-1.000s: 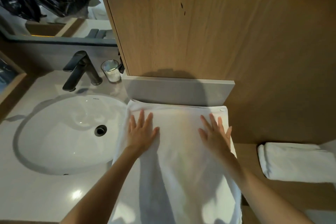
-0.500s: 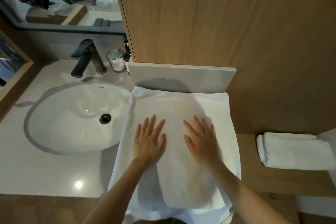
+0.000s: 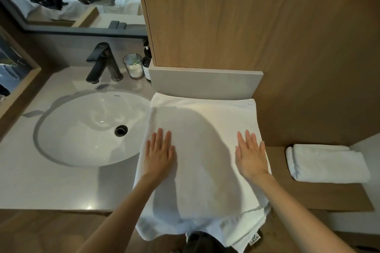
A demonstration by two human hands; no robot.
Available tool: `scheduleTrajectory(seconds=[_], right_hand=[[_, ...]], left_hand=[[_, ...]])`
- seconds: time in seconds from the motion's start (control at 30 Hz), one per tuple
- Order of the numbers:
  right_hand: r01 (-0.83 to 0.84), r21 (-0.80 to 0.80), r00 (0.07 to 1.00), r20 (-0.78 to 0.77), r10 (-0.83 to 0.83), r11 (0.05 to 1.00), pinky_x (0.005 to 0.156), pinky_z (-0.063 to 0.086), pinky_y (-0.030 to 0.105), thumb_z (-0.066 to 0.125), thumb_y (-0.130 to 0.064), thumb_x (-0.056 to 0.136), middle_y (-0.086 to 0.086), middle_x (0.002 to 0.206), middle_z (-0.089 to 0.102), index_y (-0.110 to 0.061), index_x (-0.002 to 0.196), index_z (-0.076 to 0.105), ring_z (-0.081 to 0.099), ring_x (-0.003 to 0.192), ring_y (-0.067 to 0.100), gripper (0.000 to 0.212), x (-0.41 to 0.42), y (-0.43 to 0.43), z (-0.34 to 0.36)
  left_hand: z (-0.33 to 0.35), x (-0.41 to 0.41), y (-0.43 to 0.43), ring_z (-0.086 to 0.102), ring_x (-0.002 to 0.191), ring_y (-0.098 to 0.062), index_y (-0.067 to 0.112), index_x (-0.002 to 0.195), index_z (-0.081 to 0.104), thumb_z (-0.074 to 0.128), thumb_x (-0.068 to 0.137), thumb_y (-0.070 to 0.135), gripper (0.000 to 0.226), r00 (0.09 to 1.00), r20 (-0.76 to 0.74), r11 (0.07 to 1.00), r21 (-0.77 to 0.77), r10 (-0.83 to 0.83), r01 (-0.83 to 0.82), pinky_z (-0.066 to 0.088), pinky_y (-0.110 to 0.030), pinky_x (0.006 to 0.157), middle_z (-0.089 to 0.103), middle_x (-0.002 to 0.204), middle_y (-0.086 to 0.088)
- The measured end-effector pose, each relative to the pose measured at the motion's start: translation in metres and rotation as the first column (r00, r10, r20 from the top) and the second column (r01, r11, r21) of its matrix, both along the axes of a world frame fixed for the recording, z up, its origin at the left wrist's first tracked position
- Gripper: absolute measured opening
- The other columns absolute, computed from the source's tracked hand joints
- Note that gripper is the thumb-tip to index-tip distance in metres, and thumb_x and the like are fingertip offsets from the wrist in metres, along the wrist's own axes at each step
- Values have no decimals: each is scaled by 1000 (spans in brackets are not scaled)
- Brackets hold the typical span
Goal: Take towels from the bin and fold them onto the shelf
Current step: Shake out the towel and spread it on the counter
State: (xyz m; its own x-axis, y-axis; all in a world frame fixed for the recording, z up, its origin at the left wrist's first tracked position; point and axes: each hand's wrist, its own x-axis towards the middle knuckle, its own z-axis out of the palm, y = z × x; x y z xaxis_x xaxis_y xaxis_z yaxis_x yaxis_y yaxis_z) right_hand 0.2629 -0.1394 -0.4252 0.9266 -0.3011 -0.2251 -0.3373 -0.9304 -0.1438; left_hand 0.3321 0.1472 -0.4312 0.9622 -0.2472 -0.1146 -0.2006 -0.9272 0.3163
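Both hands lie flat, fingers straight, on the towel (image 3: pixel 197 150) beside the sink (image 3: pixel 90 129): left hand (image 3: pixel 159 155) nearer it, right hand (image 3: pixel 251 158) farther.

A: Obstructions, far side?
B: Grey upstand (image 3: pixel 205 82) and wooden cabinet (image 3: pixel 246 16), directly behind the spread towel (image 3: pixel 201 129). Left rear: faucet (image 3: pixel 102 61), glass (image 3: pixel 133 65).
A: Open passage?
B: Countertop (image 3: pixel 51 187), left. Shelf (image 3: pixel 329 195), bare strip in front of the folded towel (image 3: pixel 327 163).
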Motion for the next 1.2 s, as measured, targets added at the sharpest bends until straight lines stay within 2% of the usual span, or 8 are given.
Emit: scheduleTrajectory(seconds=[0.13, 0.3, 0.53, 0.73, 0.8, 0.9, 1.07, 1.2], right_hand=[[-50, 166, 995, 93, 34, 985, 118, -5, 51, 35, -23, 103, 2, 162, 4, -23, 154, 19, 2, 150, 30, 53, 5, 69, 2], [-108, 85, 988, 122, 97, 990, 118, 10, 57, 23, -41, 101, 4, 160, 24, -33, 152, 27, 17, 148, 29, 52, -14, 124, -9], [-165, -21, 980, 107, 167, 986, 121, -6, 44, -1, -59, 96, -13, 161, -14, -54, 148, -6, -18, 148, 16, 52, -53, 55, -9], [-131, -15, 986, 97, 132, 991, 121, -10, 37, 1, -57, 97, -14, 161, -14, -52, 148, -7, -22, 146, 11, 52, -85, 17, -3], [-142, 4, 984, 110, 141, 990, 122, -1, 38, 3, -55, 99, -15, 161, -13, -51, 149, -4, -20, 147, 8, 51, -95, 10, -2], [-138, 106, 983, 137, 123, 985, 116, 31, 34, 8, -56, 99, -21, 160, -11, -51, 150, 1, -17, 147, 6, 51, -116, -7, 1], [-85, -24, 992, 96, 87, 996, 121, -1, 40, -18, -59, 89, -3, 163, 3, -31, 154, 10, -11, 148, 16, 76, -115, -1, 2], [-128, 36, 981, 152, 121, 991, 121, -4, 42, -3, -50, 94, 0, 162, 10, -26, 154, 22, -5, 150, 21, 69, -96, 68, 15]], left_hand=[[-3, -30, -30, -7, 149, -21, 23, 154, 6, -7, 88, 47, 72, 997, 27, 994, -80, -67, 69, -14, -34, 117, -11, 156, 6], [-7, -60, -40, -9, 148, -15, 30, 154, 13, 11, 101, 41, 54, 991, 106, 996, -16, -81, 84, -7, -40, 119, 1, 162, 5], [-4, -54, 14, -12, 148, -12, 43, 151, 13, 19, 99, 49, 53, 991, 100, 996, -29, -87, 90, -7, -35, 120, -2, 161, 9], [-2, -53, 44, -15, 147, -9, 43, 151, 8, 12, 98, 53, 54, 983, 103, 988, 10, -152, 152, -8, -31, 120, -8, 160, 10], [-4, -53, 50, -13, 147, -9, 42, 151, 11, 10, 97, 53, 56, 984, 106, 989, -7, -145, 146, -6, -32, 121, -5, 161, 9], [-4, -52, 56, -12, 147, -9, 39, 152, 11, 6, 95, 53, 59, 984, 103, 988, -19, -148, 151, -6, -33, 121, -4, 161, 6], [-4, -55, 48, -1, 149, -22, 25, 154, 15, 2, 94, 47, 65, 984, 112, 991, 29, -136, 133, -2, -39, 121, 5, 161, -8], [-2, -77, 26, 19, 146, -30, 15, 150, 30, 14, 97, 39, 61, 982, 123, 986, -71, -142, 152, 13, -45, 119, 25, 157, -12]])
